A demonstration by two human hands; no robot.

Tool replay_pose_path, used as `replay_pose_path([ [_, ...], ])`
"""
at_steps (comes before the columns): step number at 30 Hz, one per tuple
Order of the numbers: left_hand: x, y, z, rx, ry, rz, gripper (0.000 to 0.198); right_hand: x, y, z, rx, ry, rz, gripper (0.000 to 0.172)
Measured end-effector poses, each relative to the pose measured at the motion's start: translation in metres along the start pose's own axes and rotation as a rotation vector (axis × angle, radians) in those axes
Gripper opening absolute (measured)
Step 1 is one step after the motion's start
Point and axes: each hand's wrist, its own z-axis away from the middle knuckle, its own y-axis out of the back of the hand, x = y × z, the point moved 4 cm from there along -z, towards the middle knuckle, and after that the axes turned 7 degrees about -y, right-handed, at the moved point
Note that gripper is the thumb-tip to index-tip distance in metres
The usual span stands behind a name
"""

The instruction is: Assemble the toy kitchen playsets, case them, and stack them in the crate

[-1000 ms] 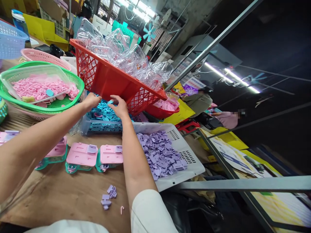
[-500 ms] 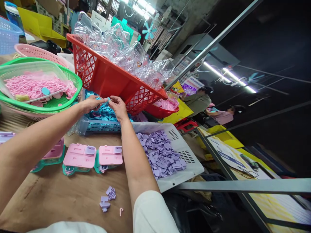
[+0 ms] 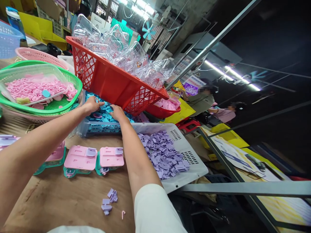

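My left hand (image 3: 91, 105) is over the small blue plastic pieces (image 3: 107, 117) heaped in a clear plastic bin (image 3: 84, 128). Its fingers are stretched to the right, low on the heap. My right hand (image 3: 118, 113) is at the right side of the same heap, fingers apart, pointing left. I see no piece held clearly in either hand; the fingertips blend with the heap. Nearer me on the table lie pink-lidded teal cases (image 3: 81, 158) with purple clips, and a second such case (image 3: 111, 156) beside my right forearm.
A red basket (image 3: 107, 77) of clear plastic cases leans over the bin. To the right is a white crate (image 3: 198, 173) of purple pieces (image 3: 167, 158); at left, a green basket (image 3: 79, 84) with pink parts. Loose purple clips (image 3: 106, 206) and a pink hook (image 3: 123, 214) lie in front.
My hands were together above the bin with a small blue piece between their fingertips. They have moved apart and down to the blue heap. The view has shifted slightly.
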Motion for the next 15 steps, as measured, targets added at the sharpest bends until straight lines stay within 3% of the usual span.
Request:
replay_pose_path([
  [5,0.003,-0.002,0.002,0.01,0.031,0.087,0.017,0.0,0.006,0.005,0.026,-0.007,0.0,0.034],
  [7,0.005,-0.002,0.003,0.016,0.044,0.1,0.015,-0.004,0.007,0.005,0.06,0.012,-0.081,0.035],
  [11,0.007,-0.002,0.004,0.034,0.056,0.121,0.013,-0.024,0.005,0.002,0.089,0.194,-0.431,0.033],
  [15,0.007,-0.003,0.005,0.06,0.055,0.161,0.021,-0.031,0.005,0.0,0.064,0.216,-0.575,0.035],
])
